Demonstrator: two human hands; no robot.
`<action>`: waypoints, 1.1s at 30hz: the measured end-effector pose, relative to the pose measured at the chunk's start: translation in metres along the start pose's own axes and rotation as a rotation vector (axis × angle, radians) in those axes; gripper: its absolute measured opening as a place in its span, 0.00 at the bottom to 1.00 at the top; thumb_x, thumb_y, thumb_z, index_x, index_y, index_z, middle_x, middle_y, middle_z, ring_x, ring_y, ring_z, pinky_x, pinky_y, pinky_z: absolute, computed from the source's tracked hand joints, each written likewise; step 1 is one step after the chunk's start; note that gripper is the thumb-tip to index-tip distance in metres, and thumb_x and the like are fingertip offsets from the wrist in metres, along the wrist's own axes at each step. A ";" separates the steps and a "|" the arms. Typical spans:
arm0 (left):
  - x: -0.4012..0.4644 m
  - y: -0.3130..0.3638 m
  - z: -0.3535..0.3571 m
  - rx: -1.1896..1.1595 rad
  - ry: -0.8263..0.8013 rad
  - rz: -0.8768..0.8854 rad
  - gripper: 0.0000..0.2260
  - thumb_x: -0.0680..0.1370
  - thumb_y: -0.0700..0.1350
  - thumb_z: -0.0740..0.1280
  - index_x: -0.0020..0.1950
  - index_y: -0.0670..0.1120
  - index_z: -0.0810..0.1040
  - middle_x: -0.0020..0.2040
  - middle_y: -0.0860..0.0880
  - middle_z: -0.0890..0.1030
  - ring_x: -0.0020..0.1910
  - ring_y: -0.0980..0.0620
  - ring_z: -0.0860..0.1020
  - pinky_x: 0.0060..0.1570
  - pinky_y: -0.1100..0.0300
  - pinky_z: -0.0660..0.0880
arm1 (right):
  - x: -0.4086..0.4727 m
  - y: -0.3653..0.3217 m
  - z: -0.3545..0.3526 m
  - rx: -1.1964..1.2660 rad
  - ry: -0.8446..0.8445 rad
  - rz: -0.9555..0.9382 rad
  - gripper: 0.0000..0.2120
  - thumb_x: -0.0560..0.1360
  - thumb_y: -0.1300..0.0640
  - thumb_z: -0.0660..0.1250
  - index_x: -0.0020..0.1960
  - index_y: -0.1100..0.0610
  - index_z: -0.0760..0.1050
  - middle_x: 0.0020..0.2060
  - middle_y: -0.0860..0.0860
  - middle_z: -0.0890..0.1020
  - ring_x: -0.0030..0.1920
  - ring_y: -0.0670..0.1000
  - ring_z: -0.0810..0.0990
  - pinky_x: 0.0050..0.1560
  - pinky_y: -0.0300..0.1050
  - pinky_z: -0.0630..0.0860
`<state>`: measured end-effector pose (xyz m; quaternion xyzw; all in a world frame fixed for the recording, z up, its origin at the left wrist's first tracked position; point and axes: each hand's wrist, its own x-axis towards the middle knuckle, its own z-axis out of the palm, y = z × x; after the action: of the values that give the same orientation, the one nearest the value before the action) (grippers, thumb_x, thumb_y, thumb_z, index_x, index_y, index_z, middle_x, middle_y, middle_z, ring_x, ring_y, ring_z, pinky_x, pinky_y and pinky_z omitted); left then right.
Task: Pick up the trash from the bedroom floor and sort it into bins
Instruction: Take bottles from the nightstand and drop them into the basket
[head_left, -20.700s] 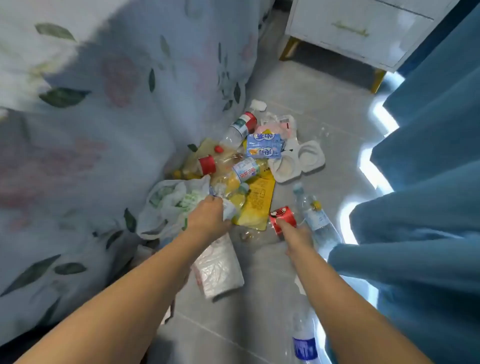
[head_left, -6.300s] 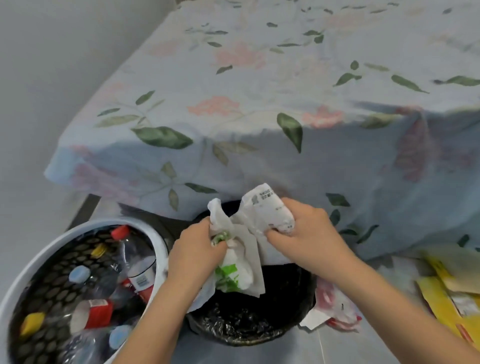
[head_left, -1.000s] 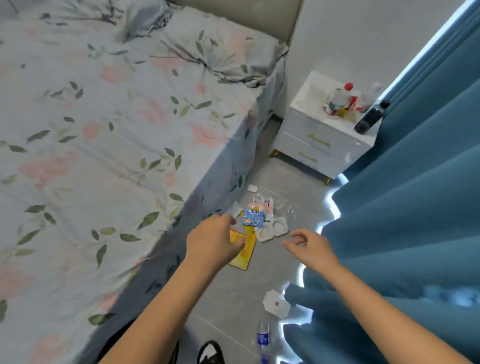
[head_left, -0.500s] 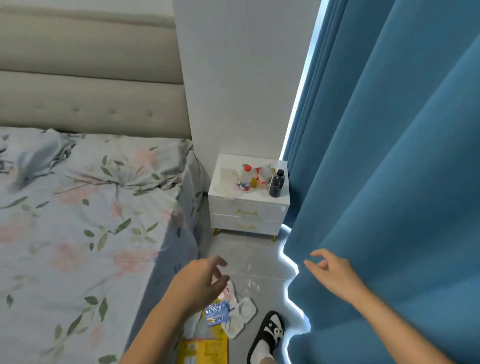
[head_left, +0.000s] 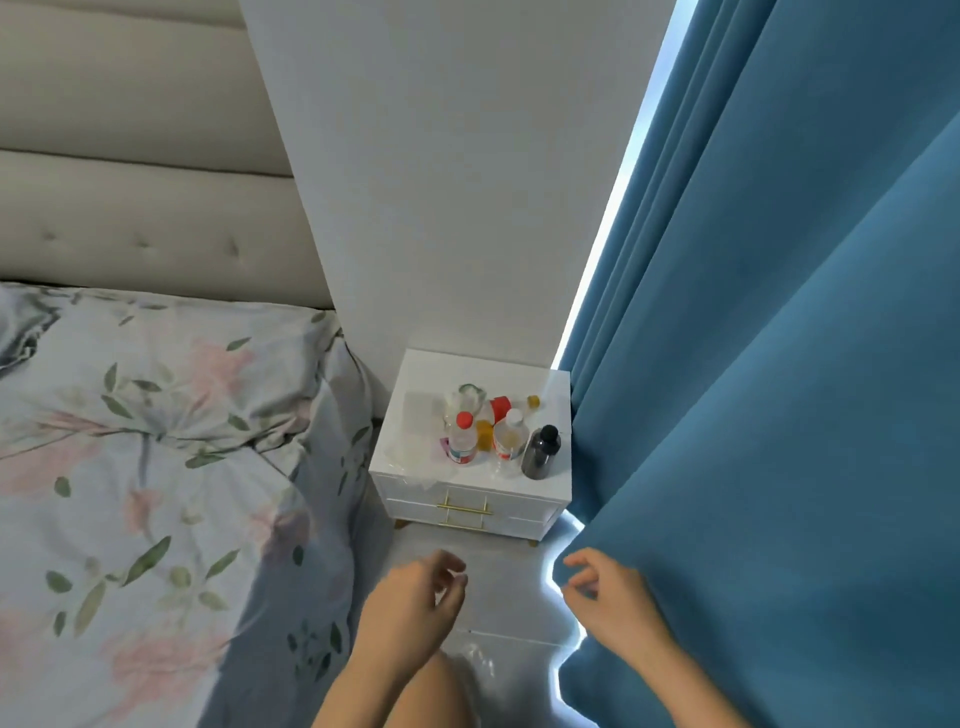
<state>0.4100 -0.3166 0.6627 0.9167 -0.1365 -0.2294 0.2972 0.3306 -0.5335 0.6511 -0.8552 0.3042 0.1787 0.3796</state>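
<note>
My left hand (head_left: 415, 605) hangs over the grey floor beside the bed, fingers loosely curled, holding nothing. My right hand (head_left: 610, 597) hovers near the curtain's edge, also loosely curled and empty. A clear plastic scrap (head_left: 475, 657) lies on the floor tiles between my arms. On the white nightstand (head_left: 415, 467) stand a red-capped bottle (head_left: 462, 439), a white-capped bottle (head_left: 510, 439) and a dark bottle (head_left: 542, 452), with crumpled clear wrap (head_left: 465, 397) and a red cup (head_left: 500, 408) behind them. The floor trash pile and the bins are out of view.
A bed with a floral sheet (head_left: 130, 467) fills the left side, its padded headboard (head_left: 130, 208) behind. Blue curtains (head_left: 779, 364) hang along the right. A narrow strip of grey floor (head_left: 509, 592) runs between bed and curtain up to the nightstand.
The view has moved forward toward the nightstand, so the floor trash pile and slipper have dropped out of sight. Both hands stay empty in front of me.
</note>
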 end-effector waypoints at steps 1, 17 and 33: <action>0.018 0.003 -0.004 0.028 0.017 -0.015 0.10 0.76 0.55 0.62 0.54 0.56 0.78 0.44 0.60 0.81 0.47 0.60 0.80 0.49 0.59 0.77 | 0.013 -0.006 -0.005 0.006 0.012 -0.012 0.14 0.71 0.54 0.65 0.56 0.46 0.74 0.45 0.42 0.81 0.49 0.47 0.79 0.52 0.42 0.76; 0.357 -0.004 0.017 0.308 -0.309 -0.173 0.31 0.73 0.48 0.70 0.73 0.56 0.60 0.69 0.47 0.65 0.57 0.44 0.77 0.49 0.53 0.78 | 0.320 -0.131 -0.009 -0.542 -0.123 -0.131 0.25 0.70 0.54 0.70 0.64 0.47 0.65 0.63 0.50 0.66 0.61 0.54 0.69 0.52 0.47 0.76; 0.331 -0.010 -0.002 0.063 0.053 -0.365 0.13 0.74 0.49 0.65 0.58 0.48 0.75 0.56 0.48 0.74 0.47 0.44 0.79 0.42 0.56 0.75 | 0.338 -0.139 -0.036 -0.401 -0.331 -0.431 0.05 0.68 0.55 0.70 0.42 0.50 0.75 0.49 0.46 0.71 0.52 0.47 0.70 0.49 0.37 0.68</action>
<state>0.6956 -0.4356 0.5455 0.9408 0.0328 -0.2507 0.2256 0.6784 -0.6173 0.5688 -0.9170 0.0095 0.2869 0.2771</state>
